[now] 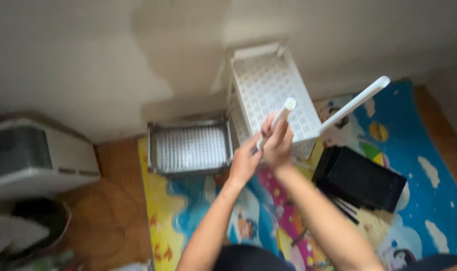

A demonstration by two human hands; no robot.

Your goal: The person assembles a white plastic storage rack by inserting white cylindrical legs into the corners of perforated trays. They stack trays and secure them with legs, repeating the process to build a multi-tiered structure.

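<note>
Both hands meet over the colourful play mat (188, 221): the right hand (277, 145) has its fingers wrapped around a white plastic tube (282, 116), the left hand (244, 163) pinching its lower end. Beyond stand a white perforated shelf tray (268, 85), its corner post (356, 101) and a grey tray (191, 146).
</note>
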